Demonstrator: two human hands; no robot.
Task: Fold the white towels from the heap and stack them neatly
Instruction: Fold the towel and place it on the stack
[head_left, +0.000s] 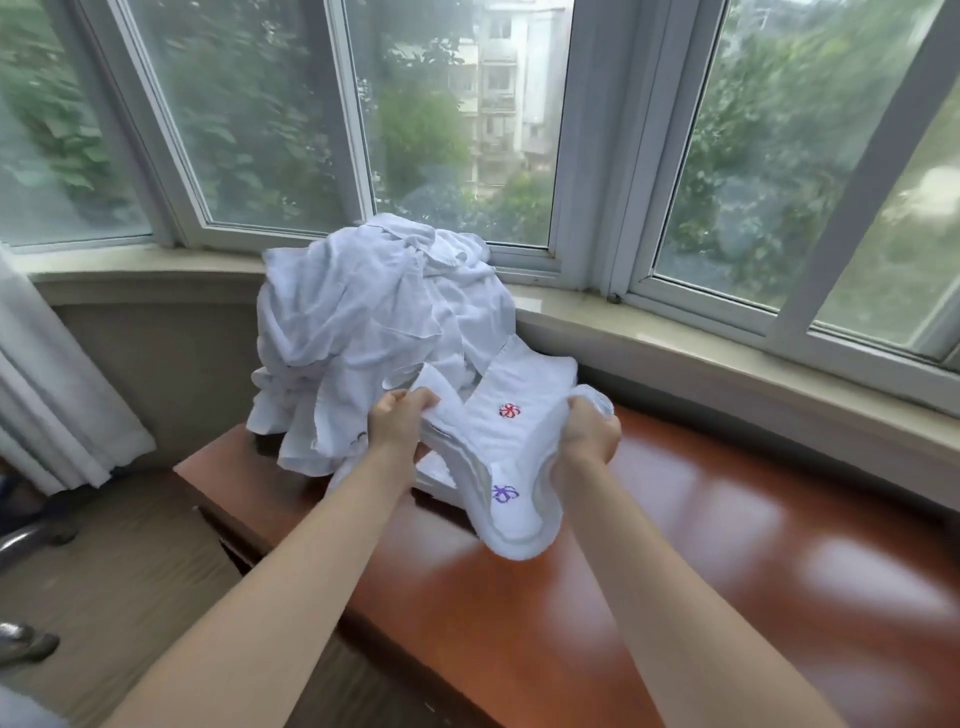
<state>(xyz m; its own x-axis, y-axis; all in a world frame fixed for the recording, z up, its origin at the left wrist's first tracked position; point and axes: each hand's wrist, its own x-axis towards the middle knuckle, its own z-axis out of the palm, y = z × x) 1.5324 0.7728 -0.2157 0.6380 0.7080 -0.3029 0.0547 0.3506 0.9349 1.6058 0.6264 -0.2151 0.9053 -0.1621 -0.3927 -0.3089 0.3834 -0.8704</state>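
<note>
Head view: left hand (400, 415) and right hand (589, 434) each clenched an end of the folded stack (506, 467), lifting it off the table (727, 545) so it sagged in the middle, probably to shift it whole. The heap (374, 322) sat just behind, leaning on the sill (727, 353), within easy reach.

Soft daylight from the windows (467, 130) glares on the tabletop (779, 545); edges bend, slightly blurred.
</note>
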